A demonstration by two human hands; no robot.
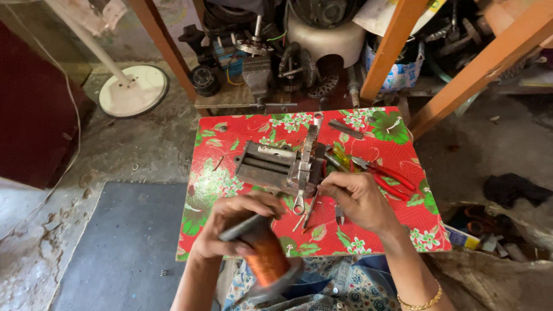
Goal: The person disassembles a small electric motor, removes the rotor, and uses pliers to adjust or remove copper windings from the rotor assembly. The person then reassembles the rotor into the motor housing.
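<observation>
My left hand (233, 222) grips a spool of copper wire (266, 258) by its grey upper flange, held low in front of me over the near edge of a small table (230, 150) covered in red floral cloth. My right hand (356, 200) is pinched shut just right of a grey metal winding machine (279, 166) at the table's middle; whether it holds a thin wire I cannot tell. A spanner (299, 203) lies beside the machine, between my hands.
Red-handled pliers (389, 175) and a yellow-handled screwdriver (340, 156) lie right of the machine. A flat metal strip (345, 129) sits at the far side. Motor parts crowd a low shelf (259, 92) behind, between orange wooden legs (472, 75). A white fan base (133, 90) stands left.
</observation>
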